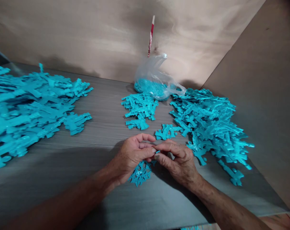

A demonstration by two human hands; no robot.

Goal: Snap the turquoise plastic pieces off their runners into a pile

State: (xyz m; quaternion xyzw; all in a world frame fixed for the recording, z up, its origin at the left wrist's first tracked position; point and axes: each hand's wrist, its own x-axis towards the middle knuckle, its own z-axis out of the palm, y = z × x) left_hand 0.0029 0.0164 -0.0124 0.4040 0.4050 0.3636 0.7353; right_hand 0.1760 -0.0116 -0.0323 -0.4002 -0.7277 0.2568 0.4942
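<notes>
Over the middle of the grey table, my left hand and my right hand meet at their fingertips. Both are closed in a pinch on a small turquoise plastic piece, mostly hidden by the fingers. Just below them lies a small heap of thin turquoise scraps, partly covered by my left hand. A few flat, toy-gun-shaped turquoise pieces lie just beyond my right hand. Farther back is a small pile of similar pieces.
A large pile of turquoise pieces covers the left of the table. Another pile stands at the right, near the side panel. At the back, a clear plastic bag holds turquoise bits; a red-and-white strip rises behind it.
</notes>
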